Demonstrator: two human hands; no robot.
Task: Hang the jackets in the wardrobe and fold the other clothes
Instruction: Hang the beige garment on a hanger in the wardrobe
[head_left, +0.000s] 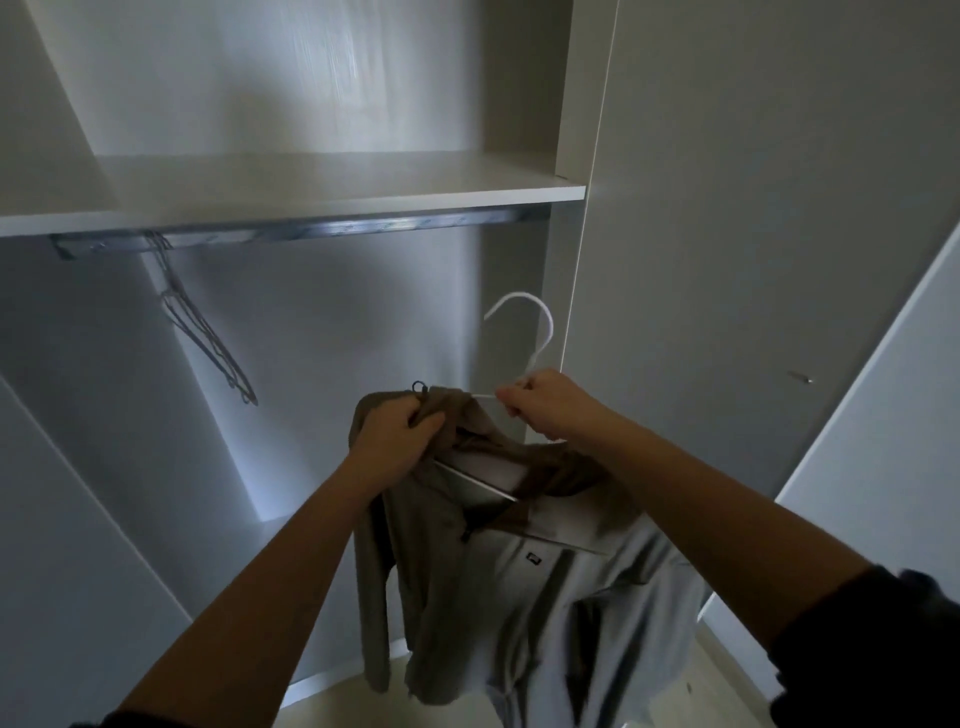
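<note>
While the left hand (397, 436) clenches its grip on the collar of a grey-brown fabric jacket (519, 597), the right hand (545, 402) pinches a white hooked hanger (549, 328) at its neck (jacket draped below).

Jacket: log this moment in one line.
left hand grips jacket collar | right hand holds white hanger | hanger not yet on rail | wire hangers on rail

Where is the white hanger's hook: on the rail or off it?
Off it. The hook is free below the rail; the right hand holds the hanger, the left hand grips the jacket.
</note>
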